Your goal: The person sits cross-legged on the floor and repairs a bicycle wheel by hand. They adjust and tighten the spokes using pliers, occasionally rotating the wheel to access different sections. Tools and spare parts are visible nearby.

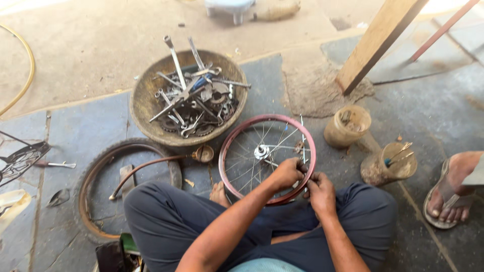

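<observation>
The left hand (286, 174) and right hand (319, 191) are both gripping the near right edge of the red spoked wheel rim (229, 146), which is resting against the lap, just near the basin of wrenches (146, 95).

Single head-worn view, looking steeply down and forward over the lap, close to the hands at lower centre; floor (91, 45) recedes toward frame top.

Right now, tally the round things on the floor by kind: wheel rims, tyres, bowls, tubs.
Wheel rims: 1, the red spoked rim both hands work on
Tyres: 1, the loose tyre beside it
Bowls: 1, the tool bowl
Tubs: 2, the tan tub and the dirty tub
Total: 5
</observation>
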### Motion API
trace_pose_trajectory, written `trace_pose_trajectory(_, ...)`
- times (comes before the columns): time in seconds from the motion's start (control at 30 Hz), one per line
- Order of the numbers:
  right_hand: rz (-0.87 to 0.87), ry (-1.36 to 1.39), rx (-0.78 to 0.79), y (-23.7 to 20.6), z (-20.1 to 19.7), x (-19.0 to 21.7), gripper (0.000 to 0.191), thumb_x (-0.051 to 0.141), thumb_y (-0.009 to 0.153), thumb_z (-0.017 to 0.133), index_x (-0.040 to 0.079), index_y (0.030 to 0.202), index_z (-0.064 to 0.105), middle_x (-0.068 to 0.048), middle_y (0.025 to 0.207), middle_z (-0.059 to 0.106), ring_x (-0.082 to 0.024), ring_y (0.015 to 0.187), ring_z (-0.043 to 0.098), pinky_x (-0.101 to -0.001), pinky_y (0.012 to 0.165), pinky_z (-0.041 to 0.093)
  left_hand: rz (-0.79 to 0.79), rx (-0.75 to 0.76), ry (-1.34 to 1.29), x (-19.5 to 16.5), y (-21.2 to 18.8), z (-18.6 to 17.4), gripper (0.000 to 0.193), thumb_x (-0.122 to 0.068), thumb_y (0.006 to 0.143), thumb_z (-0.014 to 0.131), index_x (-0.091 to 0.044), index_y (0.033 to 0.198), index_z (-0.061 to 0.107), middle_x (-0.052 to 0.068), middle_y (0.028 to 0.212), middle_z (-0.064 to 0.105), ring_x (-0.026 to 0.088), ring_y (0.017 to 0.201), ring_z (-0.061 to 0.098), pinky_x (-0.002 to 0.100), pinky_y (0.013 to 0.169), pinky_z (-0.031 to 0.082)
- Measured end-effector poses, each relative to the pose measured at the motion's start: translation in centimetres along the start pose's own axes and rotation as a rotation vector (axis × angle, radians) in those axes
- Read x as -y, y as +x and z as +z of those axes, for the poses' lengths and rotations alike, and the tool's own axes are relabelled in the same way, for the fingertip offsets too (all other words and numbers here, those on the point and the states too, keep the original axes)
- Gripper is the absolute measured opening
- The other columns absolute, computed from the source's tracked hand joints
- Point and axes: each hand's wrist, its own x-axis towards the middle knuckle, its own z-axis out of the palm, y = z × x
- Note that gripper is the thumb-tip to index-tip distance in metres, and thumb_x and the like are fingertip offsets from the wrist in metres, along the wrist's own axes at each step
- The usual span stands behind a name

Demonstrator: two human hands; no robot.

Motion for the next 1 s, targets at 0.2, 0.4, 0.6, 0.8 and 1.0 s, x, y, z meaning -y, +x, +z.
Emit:
trace_pose_trajectory(0.2, 0.019, 0.003, 0.002, 0.2, -0.2, 0.5, 0.025, 0.01, 0.093, 0.061, -0.001, 0.115, 0.064, -0.01, 0.084, 0.073, -0.014, 0.058, 0.064, -0.0282, 0.051, 0.048, 0.008, -0.091, 0.015, -3.8, -1.6, 0.4, 0.023, -0.001, 0.081, 0.069, 0.001, 0.103, 0.062, 0.016, 0.089, 0.071, 0.022, 0.082, 0.067, 0.036, 0.071, 0.055)
trace_pose_trajectory(0.4, 0.058, -0.02, -0.004, 0.5, -0.2, 0.4, 0.039, 0.009, 0.089, 0.061, -0.002, 0.126, 0.057, -0.013, 0.094, 0.073, -0.016, 0.064, 0.065, -0.0305, 0.052, 0.048, -0.284, -0.103, 0.007, -11.1, -6.2, 0.2, 0.016, -0.011, 0.096, 0.054, -0.003, 0.11, 0.055, 0.023, 0.09, 0.069, 0.034, 0.081, 0.072, 0.046, 0.07, 0.055)
trace_pose_trajectory(0.6, 0.021, 0.015, 0.062, 1.1, -0.9, -1.0, 0.043, 0.009, 0.088, 0.059, -0.002, 0.129, 0.052, -0.012, 0.098, 0.072, -0.019, 0.066, 0.066, -0.0305, 0.054, 0.049, -0.059, -0.109, 0.236, -9.3, -4.3, -0.1, 0.027, -0.013, 0.09, 0.064, 0.0, 0.114, 0.063, 0.026, 0.098, 0.072, 0.038, 0.095, 0.072, 0.045, 0.082, 0.055)
trace_pose_trajectory(0.8, 0.015, 0.066, 0.07, 2.3, -1.2, -2.6, 0.046, 0.004, 0.089, 0.058, -0.006, 0.133, 0.049, -0.016, 0.101, 0.07, -0.019, 0.067, 0.063, -0.0311, 0.054, 0.047, 0.045, -0.091, 0.141, -6.2, -2.0, 0.7, 0.031, -0.012, 0.081, 0.066, 0.0, 0.109, 0.068, 0.025, 0.1, 0.075, 0.035, 0.095, 0.074, 0.044, 0.081, 0.057)
trace_pose_trajectory(1.0, 0.014, 0.092, 0.066, 3.6, -1.5, -4.7, 0.05, -0.001, 0.089, 0.055, -0.007, 0.137, 0.041, -0.017, 0.099, 0.07, -0.019, 0.064, 0.062, -0.0298, 0.051, 0.045, -0.086, -0.131, 0.143, -4.7, -1.3, 1.5, 0.032, -0.012, 0.08, 0.068, -0.002, 0.11, 0.067, 0.026, 0.095, 0.075, 0.035, 0.09, 0.074, 0.043, 0.076, 0.056)
